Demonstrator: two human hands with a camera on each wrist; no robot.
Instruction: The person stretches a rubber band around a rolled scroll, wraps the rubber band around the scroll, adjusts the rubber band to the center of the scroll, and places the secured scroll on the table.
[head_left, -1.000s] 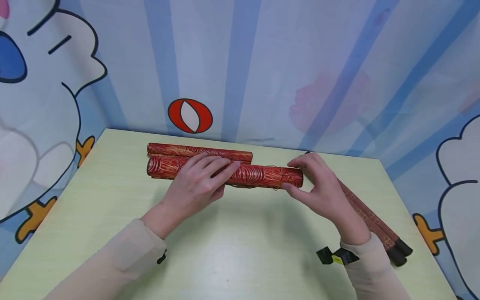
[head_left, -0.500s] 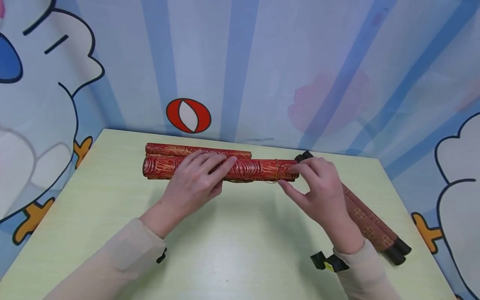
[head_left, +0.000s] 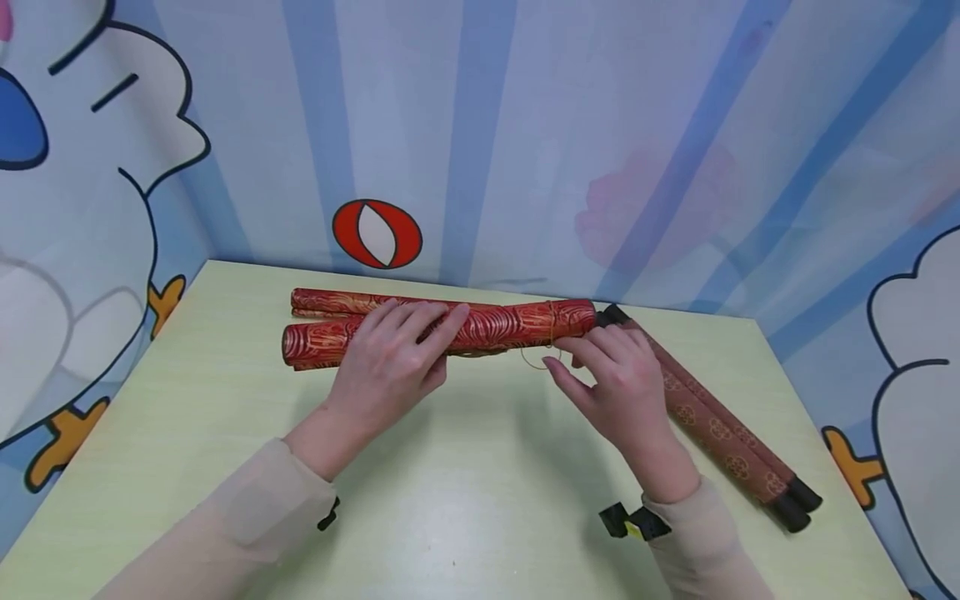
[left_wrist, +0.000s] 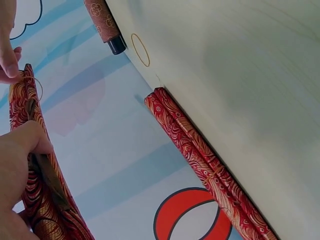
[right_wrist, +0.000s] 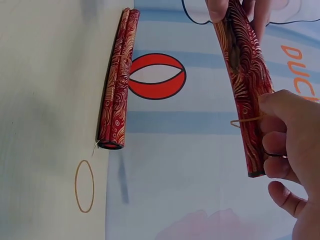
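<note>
My left hand (head_left: 390,354) grips a rolled red-and-gold patterned scroll (head_left: 506,325) around its middle, holding it above the table. A thin tan rubber band (right_wrist: 245,120) circles the scroll near its right end, and a loose loop of it hangs below. At that end my right hand (head_left: 618,383) pinches the band, its fingertips against the roll; they are partly hidden in the head view. A dark ribbon (left_wrist: 52,182) lies along the scroll's side in the left wrist view. Behind it, a second red scroll (right_wrist: 117,85) rests on the table with its own band.
To the right lies a brown flower-patterned scroll (head_left: 720,429) with black end knobs, set diagonally. Another rubber band (right_wrist: 84,186) lies on the pale table (head_left: 450,517) near its back edge. A printed cloth backdrop (head_left: 480,150) rises behind the table.
The right end of the held scroll has tilted away toward the backdrop. My right hand has moved slightly left and nearer me, and the band's loop now hangs out from the roll.
</note>
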